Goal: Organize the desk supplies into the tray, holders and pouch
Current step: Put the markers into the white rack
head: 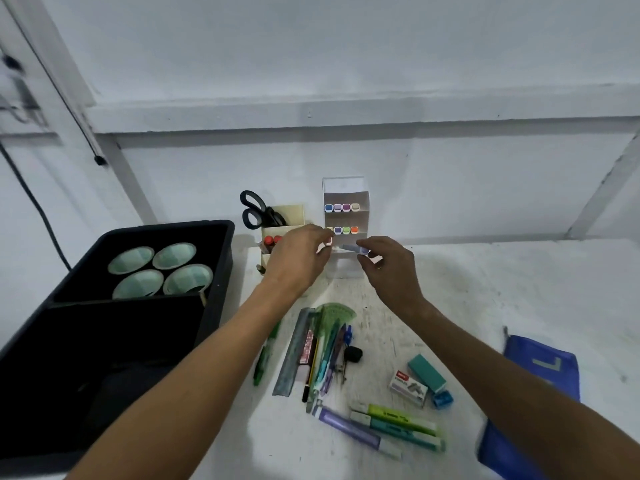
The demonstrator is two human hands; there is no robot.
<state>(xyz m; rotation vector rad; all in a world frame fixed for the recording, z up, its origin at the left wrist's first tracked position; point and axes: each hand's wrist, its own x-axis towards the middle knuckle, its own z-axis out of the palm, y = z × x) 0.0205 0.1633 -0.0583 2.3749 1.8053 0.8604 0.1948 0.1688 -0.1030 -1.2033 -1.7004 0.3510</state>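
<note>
A white tiered marker holder [346, 216] stands at the back of the desk with two rows of colour-capped markers. My right hand [388, 268] pinches a pale blue marker [353, 249] level with the holder's lowest tier. My left hand [298, 258] is beside it, its fingertips pinching a small red-capped marker [329, 241] at the holder's left edge. Loose supplies lie nearer me: a ruler [292, 355], a green protractor [334, 315], pens, and three highlighters [391, 427].
A black tray [221, 258] at left holds several mint cups [162, 268]. A beige holder [287, 220] with black scissors [258, 209] stands behind my left hand. A staple box [407, 388], teal eraser [426, 372], blue sharpener [442, 399] and blue pouch [540, 372] lie at right.
</note>
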